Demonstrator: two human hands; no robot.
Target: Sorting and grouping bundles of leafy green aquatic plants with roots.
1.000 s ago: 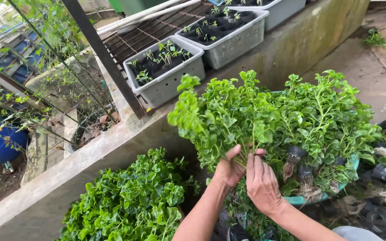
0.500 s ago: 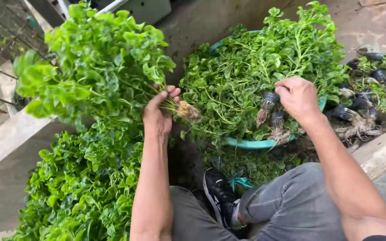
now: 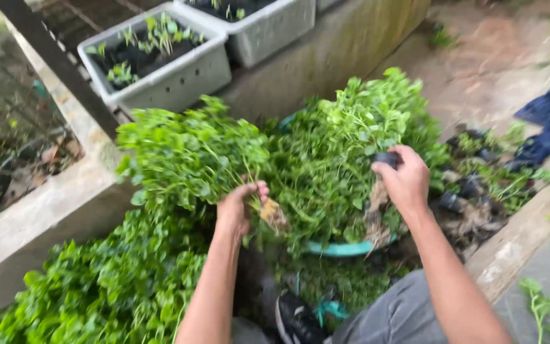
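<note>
Left hand (image 3: pixel 240 210) grip closed on stems of leafy green plant bunch (image 3: pixel 189 153); foliage up-left of fist, brown root plug (image 3: pixel 275 215) poking right. Right hand (image 3: pixel 405 181) clenched around small black nursery pot (image 3: pixel 386 157) over teal plastic basin (image 3: pixel 342 248), heaped with greens.

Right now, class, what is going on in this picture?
A person is sorting leafy green plants. The left hand grips a bunch of greens by the stems, roots showing, above a pile of greens. The right hand holds a small black pot over a teal basin full of plants. Grey planter boxes stand on the ledge behind.
</note>
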